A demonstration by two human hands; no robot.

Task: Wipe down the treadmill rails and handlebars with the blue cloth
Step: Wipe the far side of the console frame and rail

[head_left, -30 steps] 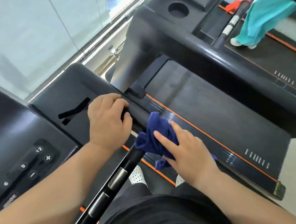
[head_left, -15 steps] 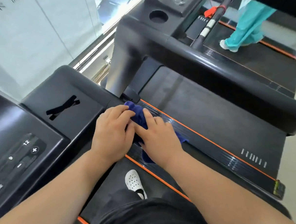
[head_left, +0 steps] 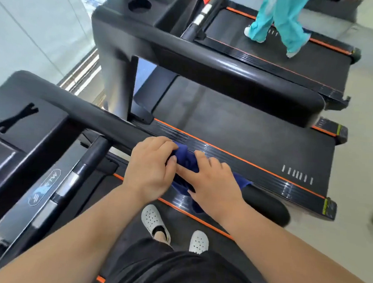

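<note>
The blue cloth [head_left: 187, 161] is draped over my treadmill's black right side handrail [head_left: 90, 114], about midway along it, with a flap hanging below. My left hand [head_left: 150, 167] presses on the cloth's near-left part, fingers curled over the rail. My right hand [head_left: 213, 185] lies flat on the cloth just to the right, fingers spread towards the left hand. The rail's rounded end [head_left: 271, 204] sticks out beyond my right hand. A short inner handlebar [head_left: 84, 167] with metal pads runs down to the left.
The console panel [head_left: 21, 116] is at the left. A second treadmill with its belt [head_left: 237, 127] and thick handrail [head_left: 230, 76] stands right beside mine. On a third treadmill, a person in teal trousers [head_left: 278, 17] walks. My white shoes [head_left: 153, 220] stand on my belt.
Both hands and the cloth have slid along the handrail away from the console towards its free end. The left hand, first bare on the rail, now rests on the cloth.
</note>
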